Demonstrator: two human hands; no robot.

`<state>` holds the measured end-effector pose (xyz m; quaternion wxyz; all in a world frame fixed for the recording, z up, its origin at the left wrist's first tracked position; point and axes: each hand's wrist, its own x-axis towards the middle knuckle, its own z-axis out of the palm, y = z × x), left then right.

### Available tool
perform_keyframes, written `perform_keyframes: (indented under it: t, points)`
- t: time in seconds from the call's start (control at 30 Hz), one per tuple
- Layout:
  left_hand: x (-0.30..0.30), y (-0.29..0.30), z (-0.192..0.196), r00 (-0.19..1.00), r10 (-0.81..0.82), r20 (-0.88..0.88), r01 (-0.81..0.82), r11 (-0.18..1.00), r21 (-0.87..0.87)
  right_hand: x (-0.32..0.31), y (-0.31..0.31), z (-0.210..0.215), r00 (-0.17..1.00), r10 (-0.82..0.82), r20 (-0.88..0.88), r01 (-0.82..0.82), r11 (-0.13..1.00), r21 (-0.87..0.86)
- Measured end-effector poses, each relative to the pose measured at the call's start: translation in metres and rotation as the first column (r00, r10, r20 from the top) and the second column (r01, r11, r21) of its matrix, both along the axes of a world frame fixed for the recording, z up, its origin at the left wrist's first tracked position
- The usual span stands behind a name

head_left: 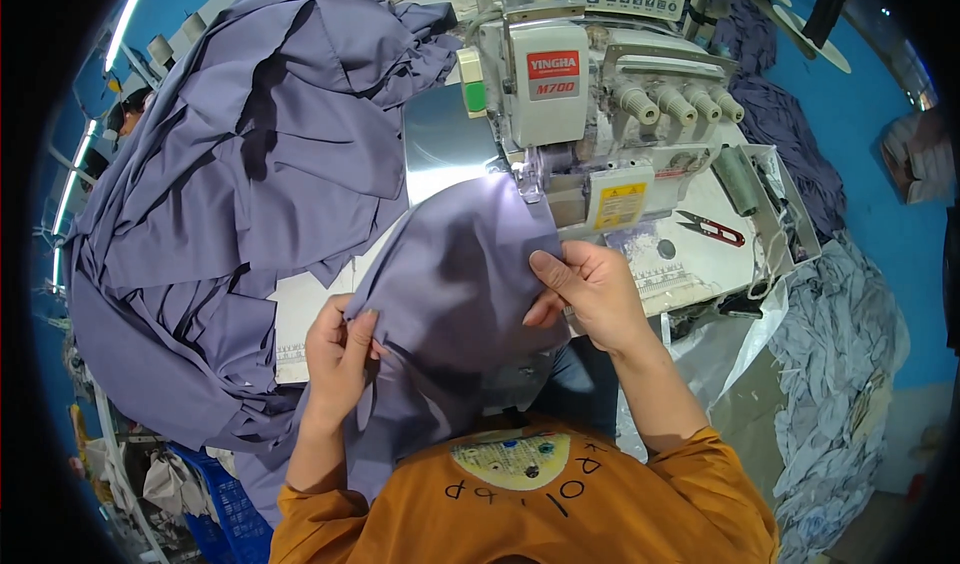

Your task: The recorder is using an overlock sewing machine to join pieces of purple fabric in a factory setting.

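Observation:
A purple-grey fabric piece (455, 264) is stretched between my two hands, its far end lying at the needle area of a white overlock sewing machine (548, 104). My left hand (341, 349) pinches the cloth's left edge between thumb and fingers. On the right edge, just below the presser foot, my right hand (590, 294) grips the cloth with the thumb on top. The lower part of the piece drapes down toward my lap. Light from the machine falls on the fabric near the needle, where the cloth's tip is partly hidden.
A large heap of the same purple fabric (250, 154) covers the table's left side. Red-handled thread snips (712, 229) lie right of the machine, near a box (790, 209) of odds and ends. Pale grey cloth (835, 354) hangs at the right. A blue crate (225, 504) stands low at left.

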<state>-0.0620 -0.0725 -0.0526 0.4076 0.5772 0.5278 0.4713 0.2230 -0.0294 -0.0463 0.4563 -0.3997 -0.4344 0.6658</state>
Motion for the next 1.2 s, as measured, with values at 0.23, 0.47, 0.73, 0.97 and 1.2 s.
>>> perform_keyframes:
  t: [0.23,0.47,0.73,0.97,1.2]
  points:
    - [0.003,0.050,0.031,0.996,0.089,-0.023,-0.086,0.990,0.112,0.001,0.000,0.002,1.000,0.015,-0.002,-0.015,1.000,-0.010]
    - [0.007,0.109,0.064,0.987,0.107,-0.119,-0.073,0.962,0.264,0.000,0.000,0.005,1.000,0.004,0.029,-0.004,1.000,-0.005]
    - [0.008,0.161,0.102,0.976,0.057,-0.210,0.017,0.943,0.333,-0.002,-0.001,0.005,1.000,0.011,0.025,-0.011,1.000,-0.007]
    - [0.005,0.206,0.134,0.941,0.099,-0.323,0.056,0.897,0.438,0.000,-0.001,0.004,1.000,0.011,0.004,-0.011,1.000,-0.011]
    - [-0.017,0.255,0.168,0.879,0.174,-0.445,0.093,0.851,0.516,-0.001,-0.001,0.006,1.000,0.018,0.016,-0.018,1.000,-0.011]
